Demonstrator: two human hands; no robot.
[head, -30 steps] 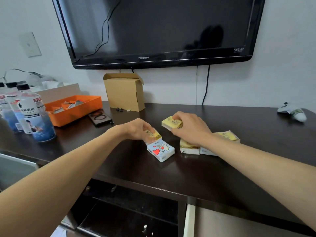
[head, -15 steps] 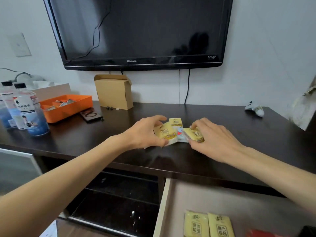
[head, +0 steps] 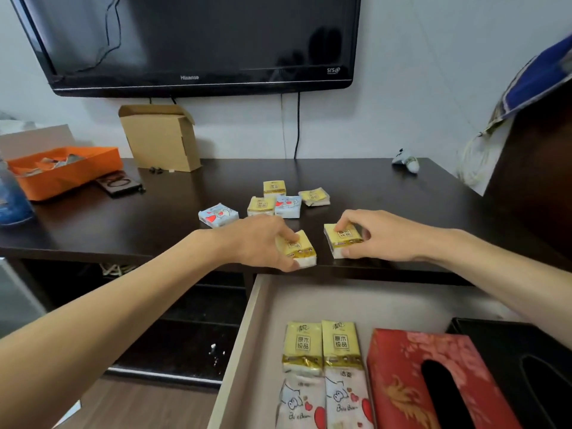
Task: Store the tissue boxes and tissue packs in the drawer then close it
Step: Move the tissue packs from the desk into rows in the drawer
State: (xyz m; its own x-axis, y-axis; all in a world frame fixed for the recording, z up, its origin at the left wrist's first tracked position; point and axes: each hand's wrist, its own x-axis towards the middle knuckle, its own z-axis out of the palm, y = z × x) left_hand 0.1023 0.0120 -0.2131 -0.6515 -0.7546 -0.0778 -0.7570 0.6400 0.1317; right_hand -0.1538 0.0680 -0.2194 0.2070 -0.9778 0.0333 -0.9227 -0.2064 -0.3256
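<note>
My left hand (head: 263, 241) grips a yellow tissue pack (head: 299, 249) at the dark cabinet top's front edge. My right hand (head: 376, 235) grips another yellow tissue pack (head: 342, 238) just to its right. Several packs lie farther back: a blue-and-white one (head: 218, 215), a second blue-and-white one (head: 288, 206), and yellow ones (head: 261, 206) (head: 274, 188) (head: 314, 196). Below, the open drawer (head: 247, 342) holds two yellow packs (head: 302, 345) (head: 340, 343), two white cartoon packs (head: 298, 404), a red tissue box (head: 433, 382) and a black tissue box (head: 532, 366).
A wall-mounted TV (head: 198, 41) hangs above the cabinet top (head: 161, 218). At the back stand a cardboard box (head: 161, 137) and an orange tray (head: 65, 170); a blue bottle (head: 12, 202) is at far left. A small white object (head: 407, 162) lies back right.
Both hands have drawn back from the cluster to the front edge, each holding a yellow pack. The view has tilted down, showing more of the open drawer and its contents.
</note>
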